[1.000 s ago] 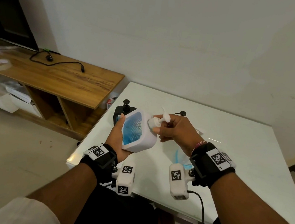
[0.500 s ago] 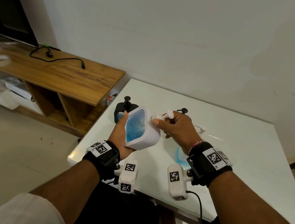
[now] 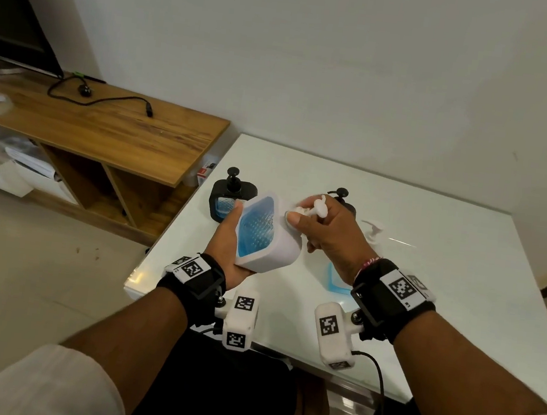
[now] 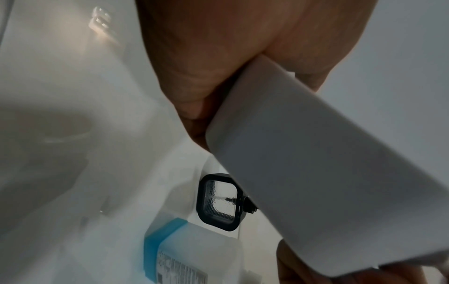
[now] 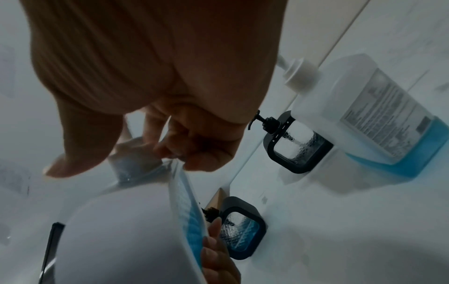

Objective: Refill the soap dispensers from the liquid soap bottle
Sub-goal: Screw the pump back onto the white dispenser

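My left hand [image 3: 230, 236] grips a white soap dispenser [image 3: 271, 241] with blue liquid, tilted above the near part of the white table [image 3: 430, 268]. My right hand [image 3: 302, 217] pinches the white pump head [image 3: 317, 207] at its neck; in the right wrist view my fingers [image 5: 170, 149] curl round that pump collar [image 5: 136, 163]. The liquid soap bottle [image 5: 376, 115], with blue soap low in it, stands to the right, mostly hidden behind my right wrist in the head view. One black dispenser [image 3: 228, 198] holds some blue soap; another [image 5: 296, 142] looks clear inside.
A wooden TV bench [image 3: 102, 131] with a cable and a tape roll stands left of the table. The wall runs close behind the table. The left wrist view shows the white dispenser's side [image 4: 316, 173], a black dispenser [image 4: 218, 201] and the soap bottle [image 4: 175, 249].
My right hand has turned on the pump head, so its spout points farther away. Both hands and the white dispenser have moved slightly away from me.
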`<state>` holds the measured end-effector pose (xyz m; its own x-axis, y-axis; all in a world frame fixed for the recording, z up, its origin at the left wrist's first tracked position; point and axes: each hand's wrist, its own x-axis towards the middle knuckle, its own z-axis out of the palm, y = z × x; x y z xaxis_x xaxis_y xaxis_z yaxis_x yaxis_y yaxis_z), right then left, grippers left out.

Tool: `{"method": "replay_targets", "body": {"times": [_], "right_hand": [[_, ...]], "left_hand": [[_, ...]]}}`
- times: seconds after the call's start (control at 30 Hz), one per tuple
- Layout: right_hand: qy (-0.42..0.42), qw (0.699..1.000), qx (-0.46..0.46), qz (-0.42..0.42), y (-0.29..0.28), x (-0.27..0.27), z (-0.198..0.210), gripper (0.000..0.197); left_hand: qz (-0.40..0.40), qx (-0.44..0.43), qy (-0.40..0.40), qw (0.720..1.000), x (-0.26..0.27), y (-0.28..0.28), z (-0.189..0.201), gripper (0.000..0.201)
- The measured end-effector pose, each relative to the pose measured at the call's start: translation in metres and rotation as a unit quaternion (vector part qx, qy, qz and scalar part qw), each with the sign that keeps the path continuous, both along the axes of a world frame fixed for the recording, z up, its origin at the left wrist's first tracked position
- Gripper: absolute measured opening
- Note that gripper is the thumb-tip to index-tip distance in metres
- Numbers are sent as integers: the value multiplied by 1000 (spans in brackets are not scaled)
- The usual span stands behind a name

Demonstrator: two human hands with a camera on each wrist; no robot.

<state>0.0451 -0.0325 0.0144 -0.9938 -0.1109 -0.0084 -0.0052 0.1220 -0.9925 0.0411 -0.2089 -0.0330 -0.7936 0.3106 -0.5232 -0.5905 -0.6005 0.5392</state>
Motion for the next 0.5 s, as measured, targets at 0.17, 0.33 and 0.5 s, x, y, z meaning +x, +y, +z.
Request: {"method": "replay_targets", "body": {"times": [0.17, 0.33, 0.5], "right_hand": [[1, 999, -12, 45, 7, 2, 3, 25], [43, 994, 102, -27, -4, 8, 6, 39], [19, 990, 110, -88, -13, 17, 10, 44]], "left_hand": [[-4, 3, -3, 1000, -2, 0, -4, 52], [9, -25, -1, 1000, 3, 4, -5, 59], [5, -33, 15, 999, 12, 10, -7, 59]]}}
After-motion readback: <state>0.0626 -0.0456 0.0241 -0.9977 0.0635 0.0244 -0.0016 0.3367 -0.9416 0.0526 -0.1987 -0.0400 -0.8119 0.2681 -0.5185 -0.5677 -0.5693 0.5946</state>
